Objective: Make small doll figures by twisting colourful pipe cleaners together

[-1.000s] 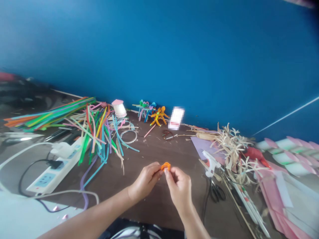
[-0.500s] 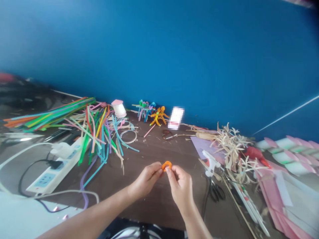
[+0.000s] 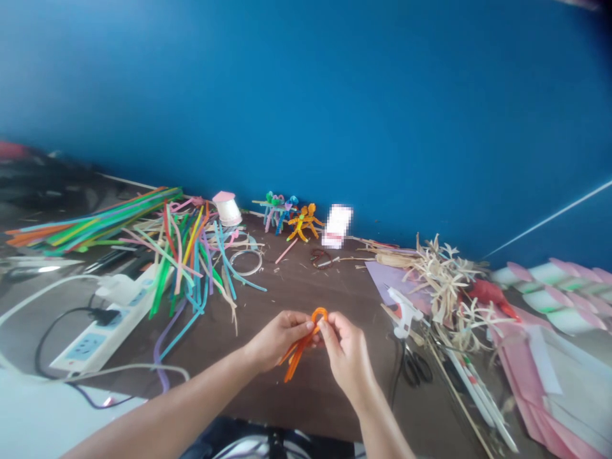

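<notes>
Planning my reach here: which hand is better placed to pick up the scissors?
Probably your right hand: it is closer to the black-handled scissors. The left hand is farther away, though both pinch the orange pipe cleaner.

The pipe cleaner (image 3: 300, 349) is orange, the wall (image 3: 306, 95) a deep, even blue

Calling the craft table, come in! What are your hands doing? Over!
Left hand and right hand both pinching. Orange pipe cleaner bent into a loop, ends hanging down. Hot glue gun off to the right, apart from the hands.
</notes>
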A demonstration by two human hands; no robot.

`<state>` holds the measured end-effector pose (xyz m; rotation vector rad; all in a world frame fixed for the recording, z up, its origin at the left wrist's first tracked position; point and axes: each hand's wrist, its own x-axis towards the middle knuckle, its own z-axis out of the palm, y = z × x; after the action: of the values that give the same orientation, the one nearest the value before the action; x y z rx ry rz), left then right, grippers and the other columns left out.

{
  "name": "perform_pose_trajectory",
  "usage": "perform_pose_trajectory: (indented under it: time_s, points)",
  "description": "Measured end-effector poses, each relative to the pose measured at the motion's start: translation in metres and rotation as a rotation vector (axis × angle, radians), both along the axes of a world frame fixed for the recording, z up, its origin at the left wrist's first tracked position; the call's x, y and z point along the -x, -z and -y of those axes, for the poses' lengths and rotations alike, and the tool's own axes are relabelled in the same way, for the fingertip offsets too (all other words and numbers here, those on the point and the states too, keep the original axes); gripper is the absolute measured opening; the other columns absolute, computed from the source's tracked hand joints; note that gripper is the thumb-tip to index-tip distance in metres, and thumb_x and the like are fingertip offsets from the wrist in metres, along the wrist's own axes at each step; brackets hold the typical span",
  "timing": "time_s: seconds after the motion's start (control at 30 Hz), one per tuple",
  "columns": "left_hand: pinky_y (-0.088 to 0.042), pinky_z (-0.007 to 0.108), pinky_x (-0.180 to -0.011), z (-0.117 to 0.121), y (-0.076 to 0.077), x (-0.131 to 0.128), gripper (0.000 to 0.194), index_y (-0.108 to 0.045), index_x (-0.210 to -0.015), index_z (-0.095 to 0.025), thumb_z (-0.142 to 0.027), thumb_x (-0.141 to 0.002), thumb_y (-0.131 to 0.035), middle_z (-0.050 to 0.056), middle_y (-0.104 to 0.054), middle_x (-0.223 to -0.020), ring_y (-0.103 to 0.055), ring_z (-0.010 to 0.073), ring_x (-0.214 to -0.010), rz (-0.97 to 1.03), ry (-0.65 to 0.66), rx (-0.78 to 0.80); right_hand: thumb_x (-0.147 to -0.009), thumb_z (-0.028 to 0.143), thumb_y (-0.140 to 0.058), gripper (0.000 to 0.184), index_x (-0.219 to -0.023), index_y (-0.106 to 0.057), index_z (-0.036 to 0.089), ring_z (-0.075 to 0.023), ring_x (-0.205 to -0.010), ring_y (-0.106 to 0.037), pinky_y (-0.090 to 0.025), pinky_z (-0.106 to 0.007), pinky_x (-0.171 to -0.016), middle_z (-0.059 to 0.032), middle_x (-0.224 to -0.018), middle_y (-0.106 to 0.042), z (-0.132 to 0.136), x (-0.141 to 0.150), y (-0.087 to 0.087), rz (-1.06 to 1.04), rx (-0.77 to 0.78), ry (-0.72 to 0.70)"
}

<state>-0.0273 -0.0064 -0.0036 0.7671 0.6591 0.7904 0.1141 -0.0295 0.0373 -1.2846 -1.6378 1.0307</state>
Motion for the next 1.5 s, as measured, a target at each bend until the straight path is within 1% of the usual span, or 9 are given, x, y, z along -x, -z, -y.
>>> perform_pose_trajectory:
  time_s: [0.27, 0.53, 0.7, 0.8, 0.93, 1.07, 1.23, 1.37, 1.5]
  points:
    - [-0.046, 0.024, -0.069, 0.001, -0.009, 0.0, 0.028, -0.066, -0.072, -0.009, -0.036, -0.067, -0.068, 0.003, -0.064, -0.064, -0.059, 0.0109, -0.062, 0.043, -0.002, 0.028, -0.085, 0.032, -0.045, 0.022, -0.073, -0.054, 0.017, -0.0123, -0.054, -0.057, -0.047, -0.02, -0.053, -0.0017, -0.061, -0.059, 0.0, 0.0, 0.006, 0.036, -0.021, 0.056]
    - [-0.046, 0.024, -0.073, 0.003, -0.013, -0.002, 0.026, -0.068, -0.075, -0.01, -0.035, -0.069, -0.066, 0.004, -0.066, -0.067, -0.06, 0.0126, -0.067, 0.062, -0.008, -0.048, -0.084, 0.029, -0.047, 0.021, -0.072, -0.06, 0.016, -0.012, -0.054, -0.055, -0.046, -0.02, -0.053, -0.0023, -0.062, -0.06, 0.003, 0.0, 0.008, 0.093, -0.165, 0.092]
    - [-0.045, 0.025, -0.075, 0.003, -0.015, 0.001, 0.028, -0.069, -0.081, -0.012, -0.038, -0.073, -0.061, 0.005, -0.066, -0.074, -0.06, 0.0144, -0.073, -0.034, -0.013, -0.209, -0.083, 0.025, -0.05, 0.017, -0.071, -0.06, 0.017, -0.0127, -0.06, -0.058, -0.045, -0.021, -0.058, -0.002, -0.067, -0.062, 0.004, -0.001, 0.008, 0.111, -0.215, 0.075]
    - [-0.044, 0.022, -0.069, 0.003, -0.015, 0.004, 0.029, -0.069, -0.081, -0.012, -0.038, -0.073, -0.061, 0.006, -0.066, -0.077, -0.058, 0.0133, -0.071, -0.131, -0.022, -0.283, -0.083, 0.022, -0.052, 0.015, -0.071, -0.06, 0.017, -0.0124, -0.061, -0.058, -0.044, -0.021, -0.059, -0.0018, -0.069, -0.063, 0.005, -0.001, 0.009, 0.095, -0.255, 0.088]
    - [-0.041, 0.019, -0.053, 0.002, -0.014, 0.006, 0.032, -0.068, -0.08, -0.009, -0.04, -0.071, -0.062, 0.005, -0.063, -0.072, -0.052, 0.0101, -0.058, -0.212, -0.006, -0.303, -0.082, 0.022, -0.053, 0.013, -0.072, -0.06, 0.017, -0.0123, -0.061, -0.059, -0.045, -0.02, -0.058, -0.0019, -0.069, -0.063, 0.006, -0.001, 0.009, 0.066, -0.263, 0.096]
    - [-0.042, 0.019, -0.053, 0.0, -0.012, 0.006, 0.033, -0.067, -0.075, -0.008, -0.04, -0.071, -0.062, 0.006, -0.062, -0.069, -0.051, 0.0098, -0.057, -0.233, 0.002, -0.343, -0.082, 0.021, -0.052, 0.012, -0.074, -0.061, 0.017, -0.0129, -0.063, -0.06, -0.045, -0.021, -0.059, -0.0025, -0.071, -0.064, 0.006, -0.001, 0.009, 0.051, -0.251, 0.091]
    - [-0.037, 0.018, -0.046, -0.001, -0.009, 0.008, 0.038, -0.065, -0.077, -0.007, -0.043, -0.075, -0.055, 0.003, -0.057, -0.057, -0.046, 0.008, -0.049, -0.378, 0.047, -0.417, -0.082, 0.022, -0.053, 0.013, -0.074, -0.061, 0.017, -0.0128, -0.061, -0.06, -0.046, -0.02, -0.058, -0.0024, -0.069, -0.064, 0.006, -0.001, 0.009, 0.05, -0.241, 0.093]
    - [-0.035, 0.016, -0.044, -0.002, -0.009, 0.007, 0.035, -0.065, -0.076, -0.008, -0.041, -0.077, -0.053, 0.0, -0.052, -0.053, -0.043, 0.0067, -0.046, -0.467, -0.012, -0.47, -0.08, 0.023, -0.054, 0.01, -0.083, -0.061, 0.017, -0.0132, -0.062, -0.06, -0.046, -0.021, -0.059, -0.0034, -0.074, -0.065, 0.005, 0.0, 0.01, 0.045, -0.221, 0.132]
    - [-0.033, 0.015, -0.043, -0.002, -0.008, 0.006, 0.033, -0.064, -0.074, -0.009, -0.038, -0.08, -0.049, -0.001, -0.052, -0.052, -0.042, 0.0067, -0.046, -0.535, -0.068, -0.525, -0.079, 0.024, -0.054, 0.014, -0.087, -0.061, 0.016, -0.0124, -0.057, -0.057, -0.045, -0.02, -0.055, -0.0018, -0.067, -0.064, 0.005, 0.001, 0.009, 0.064, -0.153, 0.125]
